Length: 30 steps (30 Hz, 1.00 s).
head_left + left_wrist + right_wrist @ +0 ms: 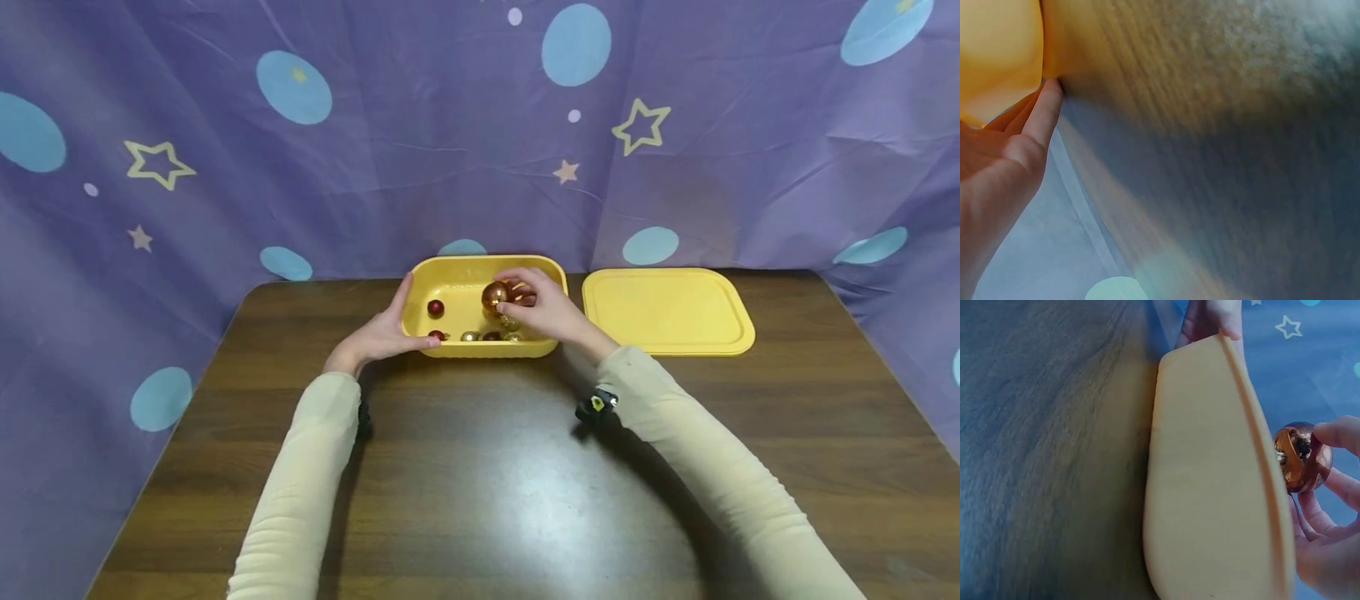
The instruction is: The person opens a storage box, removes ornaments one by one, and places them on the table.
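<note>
A yellow plastic container (487,351) stands near the table's far edge in the head view. My left hand (378,335) holds its left end, thumb at the front rim and fingers along the side wall. Above the container's right half, my right hand (551,312) pinches a shiny copper Christmas ball (495,297) between thumb and fingers. The right wrist view shows the copper ball (1302,457) just beyond the container's rim. Inside lie a dark red ball (436,308) and several other small red, brown and gold balls, partly hidden by the front wall and right hand.
A flat yellow lid (667,312) lies on the wooden table (465,500), to the right of the container. Behind the table hangs a purple curtain (465,167) with stars and blue ovals.
</note>
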{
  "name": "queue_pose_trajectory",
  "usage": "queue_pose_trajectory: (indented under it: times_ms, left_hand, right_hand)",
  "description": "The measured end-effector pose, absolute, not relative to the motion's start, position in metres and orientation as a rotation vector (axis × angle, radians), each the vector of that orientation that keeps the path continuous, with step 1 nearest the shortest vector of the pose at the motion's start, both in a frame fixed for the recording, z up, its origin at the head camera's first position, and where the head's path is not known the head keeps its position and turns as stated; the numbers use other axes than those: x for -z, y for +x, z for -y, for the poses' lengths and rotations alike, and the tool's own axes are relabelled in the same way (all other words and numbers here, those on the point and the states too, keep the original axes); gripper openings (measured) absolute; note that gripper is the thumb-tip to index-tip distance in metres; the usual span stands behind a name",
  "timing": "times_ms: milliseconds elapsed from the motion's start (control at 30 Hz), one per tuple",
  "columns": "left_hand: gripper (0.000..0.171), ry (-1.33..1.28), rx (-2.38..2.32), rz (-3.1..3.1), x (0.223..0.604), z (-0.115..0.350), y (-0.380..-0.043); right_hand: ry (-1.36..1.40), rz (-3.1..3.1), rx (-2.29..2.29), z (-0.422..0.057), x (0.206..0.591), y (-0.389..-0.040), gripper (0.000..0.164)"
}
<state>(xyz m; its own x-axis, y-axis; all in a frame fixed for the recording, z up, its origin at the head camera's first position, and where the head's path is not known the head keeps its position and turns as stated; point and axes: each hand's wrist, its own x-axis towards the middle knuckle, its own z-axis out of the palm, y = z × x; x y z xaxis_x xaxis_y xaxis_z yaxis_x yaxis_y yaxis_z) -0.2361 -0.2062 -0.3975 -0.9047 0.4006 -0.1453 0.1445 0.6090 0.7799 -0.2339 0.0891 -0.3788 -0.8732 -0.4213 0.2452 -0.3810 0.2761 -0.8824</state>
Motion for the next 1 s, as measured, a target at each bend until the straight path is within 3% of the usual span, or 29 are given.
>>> queue_pose_trajectory:
  times_ms: [267, 600, 1000]
  left_hand:
    - [0.122, 0.382, -1.161, -2.529, 0.396, 0.207, -0.235]
    - [0.121, 0.412, -1.183, -2.535, 0.395, 0.206, -0.237]
    - [0.122, 0.38, -1.179, -2.53, 0.395, 0.207, -0.234]
  right_hand:
    - [-0.783, -2.453, 1.78, -0.105, 0.364, -0.224, 0.04]
    - [-0.558, -2.408, 1.846, -0.13, 0.341, -0.205, 0.04]
    - [-0.509, -2.546, 1.811, -0.166, 0.361, -0.187, 0.036]
